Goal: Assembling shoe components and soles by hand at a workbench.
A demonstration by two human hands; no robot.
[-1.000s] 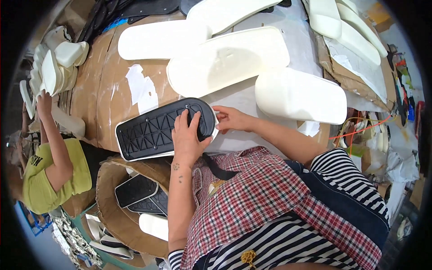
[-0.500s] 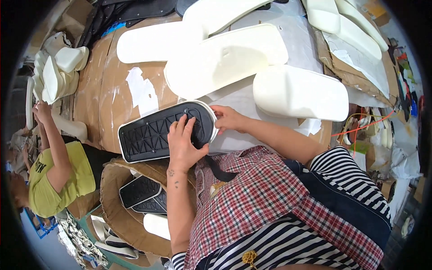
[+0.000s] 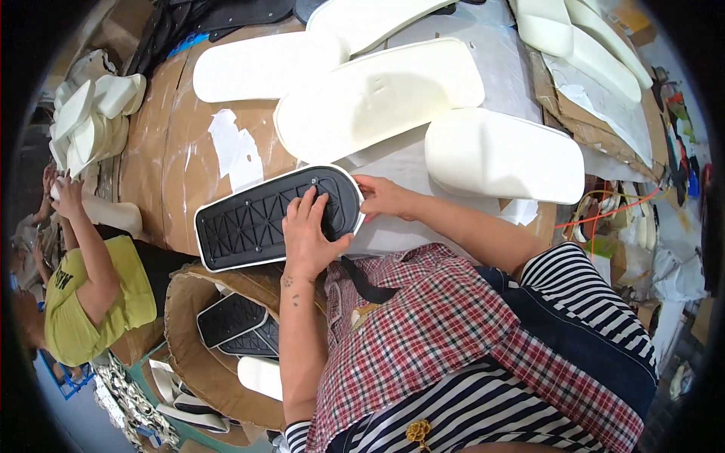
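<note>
Resting spread: left hand [image 3: 305, 238] on black panel [image 3: 253, 220]; right hand [image 3: 383, 198] at rim, grip unclear. Likely stiff; hold edges.

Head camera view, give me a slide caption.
Left hand on a white-rimmed black ribbed panel, right hand at its rounded end, white pieces beyond.

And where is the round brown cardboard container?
In the head view, the container sits left of centre in the lower half, beside the person's left forearm, just below the long black ribbed panel under their left hand.
</note>
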